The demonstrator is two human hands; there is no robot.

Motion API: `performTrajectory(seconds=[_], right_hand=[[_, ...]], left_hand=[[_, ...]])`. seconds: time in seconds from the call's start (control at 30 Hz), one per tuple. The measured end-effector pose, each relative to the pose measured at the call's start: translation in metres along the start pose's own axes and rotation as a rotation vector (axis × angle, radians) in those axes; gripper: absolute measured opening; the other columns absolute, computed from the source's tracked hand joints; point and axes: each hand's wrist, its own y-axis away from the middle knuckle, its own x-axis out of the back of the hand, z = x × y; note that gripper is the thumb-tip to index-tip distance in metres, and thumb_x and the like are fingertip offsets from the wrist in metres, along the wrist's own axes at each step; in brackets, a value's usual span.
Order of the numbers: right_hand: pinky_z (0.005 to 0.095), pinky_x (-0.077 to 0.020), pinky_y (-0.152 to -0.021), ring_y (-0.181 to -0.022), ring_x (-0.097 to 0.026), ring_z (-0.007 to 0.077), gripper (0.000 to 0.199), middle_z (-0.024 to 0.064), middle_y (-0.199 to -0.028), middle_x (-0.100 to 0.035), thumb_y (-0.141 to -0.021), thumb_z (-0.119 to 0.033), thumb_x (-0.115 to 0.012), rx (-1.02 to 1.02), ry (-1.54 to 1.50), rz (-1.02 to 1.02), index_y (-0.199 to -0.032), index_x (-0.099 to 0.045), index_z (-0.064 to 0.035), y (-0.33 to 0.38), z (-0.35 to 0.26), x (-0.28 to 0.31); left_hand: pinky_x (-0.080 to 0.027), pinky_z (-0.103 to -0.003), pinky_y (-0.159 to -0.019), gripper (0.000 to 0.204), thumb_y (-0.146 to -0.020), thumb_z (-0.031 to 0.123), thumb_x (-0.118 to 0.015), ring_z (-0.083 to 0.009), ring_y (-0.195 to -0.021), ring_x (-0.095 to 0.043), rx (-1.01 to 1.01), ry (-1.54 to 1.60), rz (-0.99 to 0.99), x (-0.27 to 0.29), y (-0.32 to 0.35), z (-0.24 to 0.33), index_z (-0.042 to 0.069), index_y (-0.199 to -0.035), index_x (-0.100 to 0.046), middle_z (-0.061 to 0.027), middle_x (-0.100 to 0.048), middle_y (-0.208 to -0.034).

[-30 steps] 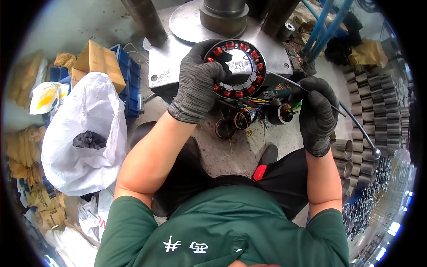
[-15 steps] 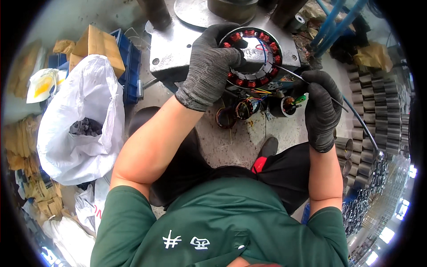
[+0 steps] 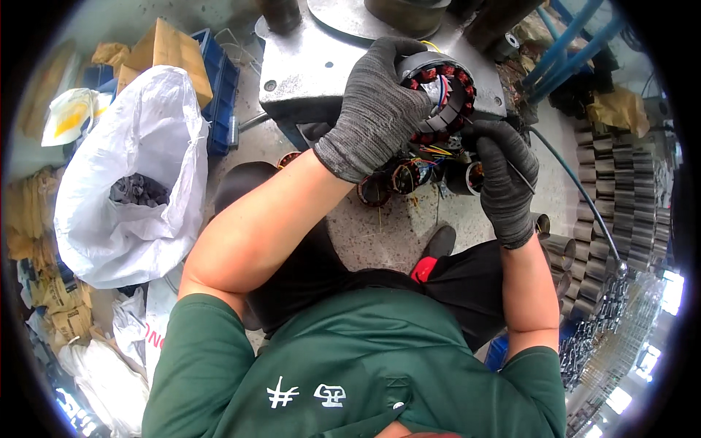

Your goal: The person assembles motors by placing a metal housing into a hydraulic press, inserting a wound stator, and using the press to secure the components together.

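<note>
My left hand (image 3: 383,102), in a grey knit glove, grips a motor stator (image 3: 460,98) by its left side. The stator is a ring with red copper windings, tilted above the edge of a metal machine bed (image 3: 303,77); coloured wires show inside it. Closed around a thin metal rod (image 3: 521,177), my gloved right hand (image 3: 505,182) is just right of the ring. The rod's far end is hidden at the stator's lower right rim. Below, more wound stators (image 3: 374,190) stand near the floor, beside a light metal cylinder (image 3: 460,179) with windings in it.
To the left stand an open white sack (image 3: 80,212) with dark material inside, a cardboard box (image 3: 175,58) and a blue crate (image 3: 221,98). Stacked metal cylinders (image 3: 621,190) line the right side, with a dark hose (image 3: 584,186) before them. Blue pipes (image 3: 573,44) rise at back right.
The stator has tilted so that its outer wall shows, and it has shifted slightly right. My right hand has moved left and closer to it with the rod.
</note>
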Motion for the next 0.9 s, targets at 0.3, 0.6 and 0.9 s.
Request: performTrajectory(seconds=[0.3,0.6,0.9], right_hand=[[0.0369,-0.0535,-0.074,-0.080,-0.067,0.0308,0.017,0.0141,-0.088,-0.066,-0.088,0.000,-0.060,0.316,0.430,-0.158,-0.103,-0.067,-0.0004,-0.015,-0.003,-0.009],[0.0281,-0.0520,-0.076,-0.084,-0.062,0.0109,0.018,0.0024,-0.091,-0.066,-0.093,-0.009,-0.068,-0.174,-0.015,0.196,-0.110,-0.067,-0.0013,-0.022,0.021,0.042],[0.0330,-0.0505,-0.094,-0.102,-0.066,0.0184,0.027,0.0097,-0.112,-0.073,-0.105,-0.019,-0.057,-0.058,0.160,0.253,-0.123,-0.068,-0.0028,-0.056,0.145,0.053]], left_hand=[[-0.058,-0.032,-0.093,0.054,-0.073,-0.004,-0.070,-0.0215,-0.104,-0.069,-0.080,-0.234,0.001,0.001,0.002,0.008,-0.004,-0.126,-0.060,-0.0156,-0.070,-0.112],[-0.057,-0.029,-0.084,0.054,-0.074,-0.007,-0.062,-0.0178,-0.091,-0.067,0.093,0.018,0.105,0.023,-0.015,0.005,-0.005,-0.128,-0.059,-0.0140,-0.068,-0.111],[-0.058,-0.030,-0.083,0.069,-0.076,0.003,-0.082,-0.0180,-0.092,-0.065,0.045,-0.070,0.199,0.022,-0.016,0.008,-0.001,-0.137,-0.051,-0.0136,-0.061,-0.114]])
